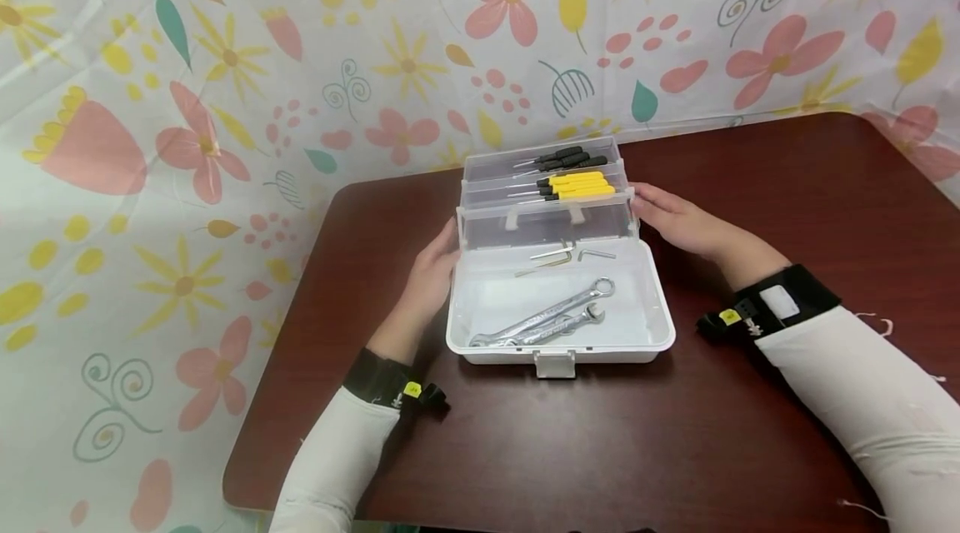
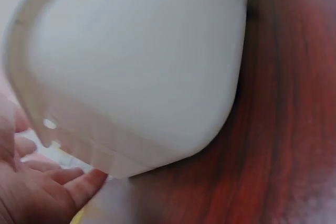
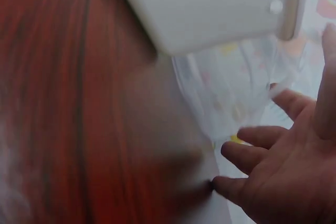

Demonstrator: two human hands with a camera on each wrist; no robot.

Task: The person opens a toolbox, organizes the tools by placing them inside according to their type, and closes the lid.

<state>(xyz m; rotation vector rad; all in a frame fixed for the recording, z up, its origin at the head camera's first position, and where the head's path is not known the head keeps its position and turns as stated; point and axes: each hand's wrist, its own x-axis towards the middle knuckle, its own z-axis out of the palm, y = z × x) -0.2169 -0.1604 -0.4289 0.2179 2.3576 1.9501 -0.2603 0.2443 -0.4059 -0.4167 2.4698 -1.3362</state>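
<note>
A white toolbox [image 1: 660, 325] stands opened on the table, its clear tiered lid [image 1: 543, 226] raised at the back. Wrenches [image 1: 542, 320] lie in the base, with several hex keys [image 1: 597, 254] behind them. Yellow-handled screwdrivers [image 1: 587, 191] and black-handled screwdrivers [image 1: 573, 159] fill the lid's tiers. My left hand [image 1: 429, 271] is at the box's left rear corner; in the left wrist view its fingertips [image 2: 94, 179] meet the rear edge. On the other side, my right hand [image 1: 678, 223] has its fingers extended beside the clear lid, spread apart in the right wrist view.
The dark red-brown table [image 1: 795, 175] extends on both sides of the box and in front of it. Behind stands a flower-patterned cloth [image 1: 420, 83]. A latch [image 1: 555, 365] hangs at the box's front. Both wrists wear black straps [image 1: 795, 300].
</note>
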